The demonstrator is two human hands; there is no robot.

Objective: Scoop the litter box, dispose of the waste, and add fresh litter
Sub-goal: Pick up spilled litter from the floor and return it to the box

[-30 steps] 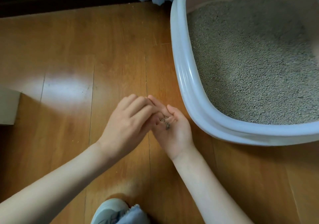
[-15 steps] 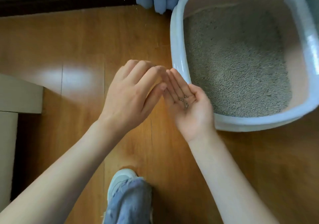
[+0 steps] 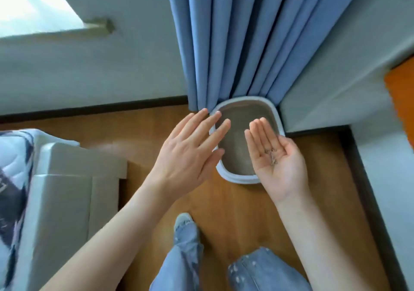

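A pale grey litter box point(image 3: 237, 178) filled with grey-brown litter stands on the wooden floor far below, in the corner under a blue curtain. My right hand point(image 3: 277, 158) is held palm up with straight fingers, and a few litter grains point(image 3: 272, 156) lie in its palm. My left hand point(image 3: 190, 154) hovers palm down beside it with fingers spread and holds nothing. Both hands hang above the box; the right one covers its right rim.
A blue curtain point(image 3: 246, 39) hangs down to the box's far edge. A pale bed frame with patterned bedding point(image 3: 56, 190) fills the left. A dark skirting board point(image 3: 367, 190) and grey wall run along the right. My jeans and shoe point(image 3: 186, 234) are below.
The view has risen from a crouch to standing, so the box now looks small and far below. Both hands came up with it; the left moved off the right palm and spread.
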